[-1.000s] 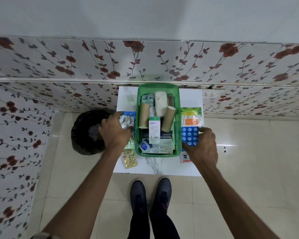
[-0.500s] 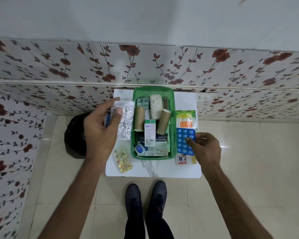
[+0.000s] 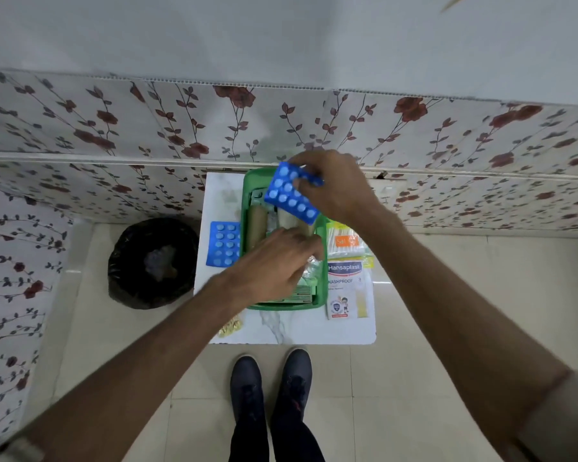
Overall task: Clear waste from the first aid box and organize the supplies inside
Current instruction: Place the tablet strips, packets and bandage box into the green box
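The green first aid box stands on a small white table, filled with rolls and cartons. My right hand holds a blue blister pack tilted in the air above the far end of the box. My left hand reaches into the middle of the box with its fingers closed on a silver blister strip, most of which is hidden under the hand. A second blue blister pack lies flat on the table, left of the box.
A black-lined waste bin sits on the floor left of the table. Right of the box lie a cotton swab pack and a Hansaplast plaster packet. A gold pill strip rests near the table's front left edge. Floral wall panels stand behind.
My right hand lifted the blue blister pack from right of the box up over its far end. My left hand carried the silver strip from left of the box down into it.
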